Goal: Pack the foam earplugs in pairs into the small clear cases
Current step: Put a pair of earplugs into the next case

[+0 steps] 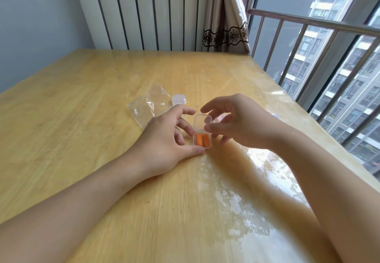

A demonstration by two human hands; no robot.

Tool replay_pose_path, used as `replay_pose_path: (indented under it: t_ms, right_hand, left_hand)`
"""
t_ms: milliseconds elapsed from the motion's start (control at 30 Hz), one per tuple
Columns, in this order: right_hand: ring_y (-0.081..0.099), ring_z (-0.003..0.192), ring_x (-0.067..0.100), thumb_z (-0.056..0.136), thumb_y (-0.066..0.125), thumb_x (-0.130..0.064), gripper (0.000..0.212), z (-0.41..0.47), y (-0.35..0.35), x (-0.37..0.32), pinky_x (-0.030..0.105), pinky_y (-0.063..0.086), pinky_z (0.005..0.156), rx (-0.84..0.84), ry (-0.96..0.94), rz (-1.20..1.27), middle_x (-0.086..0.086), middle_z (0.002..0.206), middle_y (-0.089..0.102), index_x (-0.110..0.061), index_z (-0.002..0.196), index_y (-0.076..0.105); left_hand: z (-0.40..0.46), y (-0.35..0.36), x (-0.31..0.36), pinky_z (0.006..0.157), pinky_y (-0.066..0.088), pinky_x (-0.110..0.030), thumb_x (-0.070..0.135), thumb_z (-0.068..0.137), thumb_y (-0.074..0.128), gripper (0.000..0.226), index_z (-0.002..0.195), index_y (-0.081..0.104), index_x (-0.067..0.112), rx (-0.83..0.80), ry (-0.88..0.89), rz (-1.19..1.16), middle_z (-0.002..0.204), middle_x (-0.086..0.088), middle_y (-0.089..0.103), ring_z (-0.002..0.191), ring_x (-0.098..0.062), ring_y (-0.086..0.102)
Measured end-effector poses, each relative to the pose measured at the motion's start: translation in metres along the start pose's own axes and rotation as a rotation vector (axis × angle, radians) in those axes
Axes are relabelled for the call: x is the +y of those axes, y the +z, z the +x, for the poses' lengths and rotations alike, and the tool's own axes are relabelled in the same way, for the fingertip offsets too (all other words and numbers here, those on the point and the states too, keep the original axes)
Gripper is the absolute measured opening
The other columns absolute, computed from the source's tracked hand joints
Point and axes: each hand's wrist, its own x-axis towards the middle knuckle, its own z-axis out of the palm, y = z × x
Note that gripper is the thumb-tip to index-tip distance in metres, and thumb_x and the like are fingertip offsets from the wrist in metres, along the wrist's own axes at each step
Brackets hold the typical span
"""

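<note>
Head view of a wooden bench (82,118) beside a window. At the centre stands a small clear case (202,137), its hinged lid (202,121) raised on the far side; two orange foam earplugs (202,140) lie side by side in its base, touching each other. The left hand (164,137) rests on the bench just left of the case, fingers loosely spread, thumb tip touching the near-left corner of the base and the curled fingers lying against its left wall; whether it actually grips the case cannot be told. The right hand (236,123) hovers at the right of the case, fingers relaxed and apart, its index finger arched over the lid and its thumb tip near the junction of lid and base; contact cannot be confirmed, and it holds nothing visible. A second clear case (179,99), closed, sits farther away, to the left of centre. A crumpled clear plastic bag (148,104) lies just left of that case, partly hidden by the left hand.
</note>
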Motion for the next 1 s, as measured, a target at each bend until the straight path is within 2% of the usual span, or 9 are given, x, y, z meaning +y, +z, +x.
replay_pose_path:
  t_ms: [100,233,333,433,500,567,700,833,1000]
  right_hand:
    - [0.076,0.064,0.015,0.095,0.067,-0.006,0.015,0.003,0.007,0.003,0.034,0.065,0.067,0.07,-0.01,0.002,0.004,0.087,0.077,-0.009,0.107,0.076]
    - [0.078,0.073,0.025,0.095,0.067,-0.007,0.015,0.003,0.001,0.002,0.047,0.064,0.078,0.046,-0.014,0.111,0.009,0.086,0.079,-0.012,0.102,0.08]
    - [0.078,0.082,0.019,0.097,0.066,-0.015,0.017,0.0,-0.004,-0.003,0.054,0.061,0.083,-0.038,-0.056,0.11,-0.001,0.091,0.08,-0.019,0.108,0.079]
    - [0.075,0.095,0.014,0.093,0.068,-0.009,0.031,-0.004,-0.008,-0.007,0.049,0.06,0.089,-0.092,-0.104,0.096,-0.007,0.106,0.078,-0.019,0.122,0.073]
    - [0.073,0.097,0.012,0.086,0.076,-0.007,0.04,-0.006,-0.007,-0.01,0.038,0.062,0.087,-0.084,-0.165,0.055,-0.008,0.111,0.076,-0.018,0.125,0.071]
    - [0.073,0.088,0.011,0.081,0.083,-0.012,0.037,-0.006,-0.001,-0.011,0.032,0.062,0.08,0.018,-0.209,0.018,-0.007,0.101,0.077,-0.017,0.117,0.075]
    - [0.069,0.072,0.012,0.087,0.078,-0.023,0.013,-0.005,0.018,-0.011,0.034,0.058,0.068,0.265,-0.376,-0.135,-0.007,0.081,0.075,-0.014,0.096,0.079]
    - [0.066,0.069,0.013,0.088,0.077,-0.021,0.01,-0.003,0.025,-0.009,0.037,0.057,0.066,0.3,-0.448,-0.205,-0.003,0.078,0.07,-0.012,0.092,0.077]
    - [0.066,0.067,0.013,0.087,0.077,-0.019,0.009,-0.003,0.029,-0.008,0.037,0.057,0.065,0.336,-0.465,-0.183,-0.001,0.077,0.07,-0.011,0.09,0.078]
  left_hand:
    - [0.001,0.0,-0.002,0.06,0.043,-0.011,0.027,0.066,0.092,0.071,0.128,0.058,0.033,-0.001,0.002,-0.048,0.092,0.008,0.069,0.058,-0.001,0.054]
    - [0.003,0.002,-0.001,0.058,0.043,-0.013,0.029,0.073,0.087,0.043,0.112,0.069,0.029,-0.013,0.01,-0.123,0.089,0.009,0.066,0.059,-0.003,0.054]
    - [0.005,0.001,-0.001,0.059,0.045,-0.019,0.038,0.075,0.082,0.032,0.103,0.071,0.028,0.021,-0.005,-0.193,0.084,0.01,0.063,0.058,-0.005,0.052]
    - [0.005,-0.001,0.001,0.065,0.052,-0.033,0.054,0.069,0.074,0.043,0.104,0.072,0.03,0.054,-0.022,-0.255,0.088,0.006,0.066,0.064,-0.011,0.058]
    - [0.006,-0.003,0.002,0.063,0.052,-0.03,0.054,0.071,0.07,0.046,0.107,0.072,0.025,0.069,-0.022,-0.306,0.094,-0.001,0.071,0.066,-0.013,0.059]
    - [0.006,-0.003,0.003,0.06,0.051,-0.024,0.052,0.076,0.066,0.045,0.108,0.071,0.02,0.074,-0.025,-0.337,0.1,-0.003,0.075,0.069,-0.01,0.06]
    - [0.005,-0.002,0.006,0.062,0.053,-0.026,0.05,0.081,0.063,0.043,0.108,0.071,0.018,0.073,-0.045,-0.355,0.098,0.0,0.076,0.072,-0.011,0.067]
    - [0.005,-0.005,0.008,0.063,0.059,-0.031,0.043,0.082,0.065,0.038,0.105,0.069,0.014,0.116,-0.094,-0.457,0.084,-0.002,0.078,0.071,-0.019,0.074]
    - [0.005,-0.007,0.007,0.064,0.06,-0.031,0.035,0.086,0.067,0.032,0.106,0.069,0.011,0.112,-0.121,-0.481,0.09,-0.01,0.078,0.072,-0.019,0.073]
